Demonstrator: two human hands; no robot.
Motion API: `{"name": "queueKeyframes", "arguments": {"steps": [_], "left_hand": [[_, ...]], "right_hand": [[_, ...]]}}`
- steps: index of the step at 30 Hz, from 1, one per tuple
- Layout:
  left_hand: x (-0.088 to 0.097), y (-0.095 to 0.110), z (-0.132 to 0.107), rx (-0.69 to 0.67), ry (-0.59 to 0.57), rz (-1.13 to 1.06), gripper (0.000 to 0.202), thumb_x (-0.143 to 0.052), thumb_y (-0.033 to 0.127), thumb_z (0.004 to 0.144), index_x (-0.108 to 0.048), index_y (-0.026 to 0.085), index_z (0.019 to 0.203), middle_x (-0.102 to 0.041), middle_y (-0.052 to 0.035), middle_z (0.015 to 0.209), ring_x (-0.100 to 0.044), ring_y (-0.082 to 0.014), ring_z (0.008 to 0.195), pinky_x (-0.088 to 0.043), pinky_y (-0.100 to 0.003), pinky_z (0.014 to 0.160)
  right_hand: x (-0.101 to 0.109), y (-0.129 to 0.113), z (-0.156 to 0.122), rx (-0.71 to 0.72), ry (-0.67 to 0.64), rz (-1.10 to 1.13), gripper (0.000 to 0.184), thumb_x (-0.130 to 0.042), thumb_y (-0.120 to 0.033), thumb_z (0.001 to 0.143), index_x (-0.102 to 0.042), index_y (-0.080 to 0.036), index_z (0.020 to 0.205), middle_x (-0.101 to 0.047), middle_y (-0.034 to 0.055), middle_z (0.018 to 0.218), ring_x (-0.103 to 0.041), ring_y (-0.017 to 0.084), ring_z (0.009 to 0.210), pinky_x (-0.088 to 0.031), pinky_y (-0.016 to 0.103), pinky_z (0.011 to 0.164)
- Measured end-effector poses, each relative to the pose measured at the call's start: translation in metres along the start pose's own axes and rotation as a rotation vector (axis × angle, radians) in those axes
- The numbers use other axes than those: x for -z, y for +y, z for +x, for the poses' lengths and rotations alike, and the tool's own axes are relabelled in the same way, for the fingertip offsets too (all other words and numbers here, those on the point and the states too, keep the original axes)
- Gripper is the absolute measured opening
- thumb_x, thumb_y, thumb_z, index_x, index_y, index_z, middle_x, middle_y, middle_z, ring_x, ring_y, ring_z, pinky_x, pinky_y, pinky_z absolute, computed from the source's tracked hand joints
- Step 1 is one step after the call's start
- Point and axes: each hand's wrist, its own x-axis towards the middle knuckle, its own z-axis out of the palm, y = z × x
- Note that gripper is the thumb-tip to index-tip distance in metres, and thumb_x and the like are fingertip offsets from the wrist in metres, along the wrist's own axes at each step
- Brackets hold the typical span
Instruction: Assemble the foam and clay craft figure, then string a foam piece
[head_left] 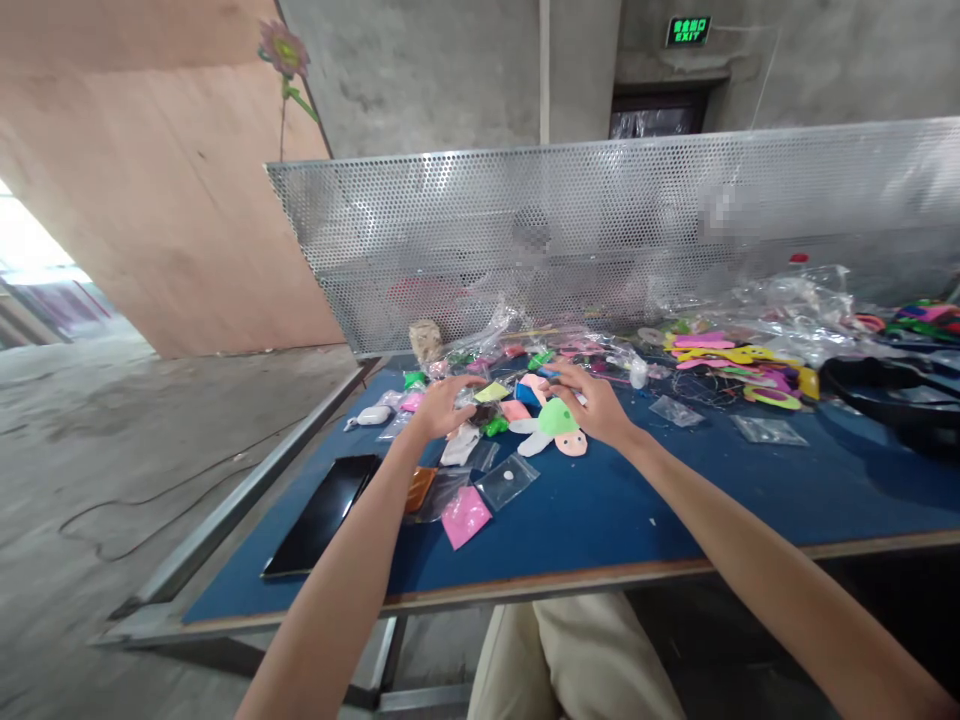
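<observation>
My left hand (444,405) hovers over a jumble of small craft pieces, thumb and fingers apart. A yellow-green piece (492,392) and a dark brown piece (484,413) lie just beyond its fingertips. My right hand (592,402) is spread behind a flat cutout figure (559,422) with a green body, pale wing-like flaps and a pink face with eyes. Whether its fingertips touch the pieces below is unclear. Between the hands are a blue piece (527,394), a pink piece (514,411) and a bright green lump (496,427). Neither hand visibly holds anything.
A black tablet-like slab (322,515), a pink packet (466,516) and a clear zip bag (508,482) lie on the blue tabletop (585,530). Colourful foam pieces (739,360) and a black strap-like object (892,400) sit right. A perforated metal panel (465,220) stands behind.
</observation>
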Motion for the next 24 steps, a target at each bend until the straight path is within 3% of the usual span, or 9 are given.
{"name": "queueKeyframes", "arguments": {"steps": [3,6,10,13,16,18,21,24], "left_hand": [[0.001,0.016,0.004,0.018,0.139,-0.003,0.033,-0.055,0.029,0.086,-0.065,0.021,0.116,-0.068,-0.0071,0.118,-0.062,-0.0255,0.11,-0.047,-0.042,0.099],[-0.001,0.045,0.008,0.039,0.217,-0.104,0.026,-0.051,0.034,0.092,-0.071,0.021,0.104,-0.073,-0.0057,0.104,-0.066,-0.022,0.099,-0.05,-0.039,0.093],[-0.01,0.086,0.013,0.014,0.083,-0.406,0.035,-0.054,0.041,0.093,-0.069,0.021,0.117,-0.071,-0.0069,0.116,-0.066,-0.0223,0.103,-0.052,-0.034,0.09],[-0.022,0.104,0.016,0.064,0.038,-0.603,0.039,-0.059,0.042,0.091,-0.068,0.02,0.122,-0.072,-0.0078,0.115,-0.068,-0.0225,0.1,-0.053,-0.031,0.085],[-0.033,0.108,0.017,0.122,0.035,-0.769,0.038,-0.063,0.041,0.088,-0.07,0.018,0.118,-0.072,-0.0083,0.112,-0.067,-0.0233,0.101,-0.054,-0.032,0.086],[-0.036,0.105,0.018,0.156,0.05,-0.869,0.041,-0.066,0.04,0.087,-0.067,0.017,0.121,-0.073,-0.0095,0.111,-0.068,-0.024,0.102,-0.054,-0.034,0.087],[-0.038,0.1,0.018,0.192,0.079,-0.944,0.054,-0.068,0.039,0.085,-0.057,0.017,0.133,-0.074,-0.0115,0.106,-0.069,-0.0252,0.101,-0.055,-0.035,0.086],[-0.038,0.098,0.017,0.219,0.07,-0.955,0.067,-0.071,0.037,0.083,-0.046,0.018,0.141,-0.075,-0.0113,0.098,-0.071,-0.0261,0.095,-0.055,-0.036,0.084]], "right_hand": [[-0.001,-0.004,0.0,0.021,-0.02,-0.02,0.033,-0.045,-0.033,0.099,-0.057,-0.03,0.13,-0.074,0.0024,0.107,-0.07,0.02,0.1,-0.059,0.034,0.081],[-0.003,-0.005,0.0,0.066,-0.027,-0.031,0.027,-0.047,-0.032,0.099,-0.063,-0.031,0.12,-0.073,0.0017,0.103,-0.07,0.018,0.094,-0.058,0.032,0.078],[-0.009,-0.004,0.001,0.197,-0.007,-0.129,0.021,-0.054,-0.034,0.096,-0.068,-0.032,0.112,-0.063,0.0045,0.102,-0.063,0.017,0.086,-0.055,0.034,0.077],[-0.013,-0.003,0.001,0.244,0.046,-0.2,0.017,-0.059,-0.036,0.094,-0.071,-0.031,0.104,-0.053,0.0039,0.092,-0.055,0.016,0.078,-0.052,0.033,0.07],[-0.016,-0.003,0.0,0.243,0.063,-0.207,0.015,-0.06,-0.036,0.093,-0.07,-0.03,0.104,-0.05,0.0031,0.089,-0.053,0.016,0.078,-0.051,0.033,0.07],[-0.017,-0.003,0.001,0.232,0.046,-0.202,0.021,-0.06,-0.036,0.093,-0.066,-0.031,0.113,-0.051,0.0036,0.093,-0.054,0.017,0.082,-0.052,0.034,0.075],[-0.016,-0.003,0.002,0.221,0.011,-0.215,0.036,-0.061,-0.038,0.092,-0.058,-0.034,0.127,-0.051,0.0047,0.1,-0.055,0.018,0.087,-0.053,0.035,0.078],[-0.014,-0.003,0.002,0.234,-0.023,-0.254,0.032,-0.06,-0.04,0.093,-0.061,-0.037,0.125,-0.05,0.0041,0.1,-0.054,0.017,0.083,-0.053,0.034,0.076]]}}
